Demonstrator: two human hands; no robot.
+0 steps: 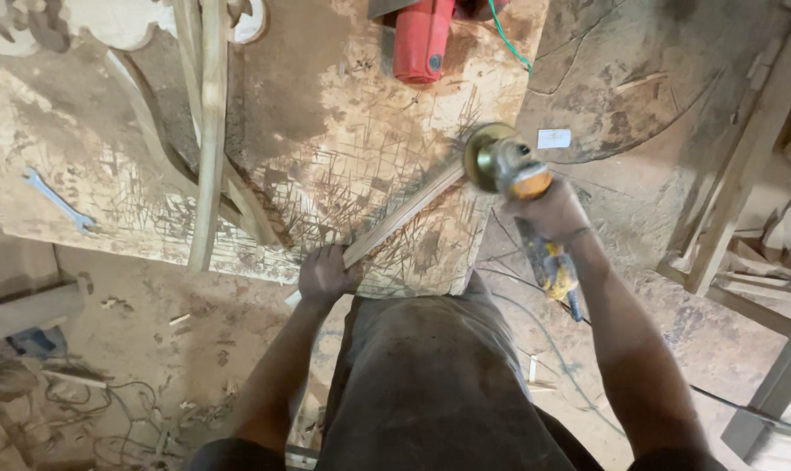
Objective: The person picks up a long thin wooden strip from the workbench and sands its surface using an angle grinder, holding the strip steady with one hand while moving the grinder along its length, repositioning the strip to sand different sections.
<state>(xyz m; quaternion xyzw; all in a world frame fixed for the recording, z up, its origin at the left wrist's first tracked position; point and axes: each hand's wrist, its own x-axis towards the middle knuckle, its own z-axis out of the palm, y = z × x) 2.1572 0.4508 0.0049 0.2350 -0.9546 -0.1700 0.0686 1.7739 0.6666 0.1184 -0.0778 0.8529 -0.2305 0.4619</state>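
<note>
My left hand (pixel 324 275) grips the near end of a thin wooden strip (pixel 404 215) that lies slanted across the scarred workbench (pixel 352 131). My right hand (pixel 552 212) holds a yellow and black angle grinder (pixel 522 187) by its body. Its round disc (pixel 485 157) meets the far end of the strip at the bench's right edge.
Curved wooden pieces (pixel 211 131) and a carved panel lie on the left of the bench. A spanner (pixel 57 200) rests at far left, a red power tool (pixel 422 39) at the top. Cables and sawdust cover the floor; timber frames (pixel 744 183) stand at right.
</note>
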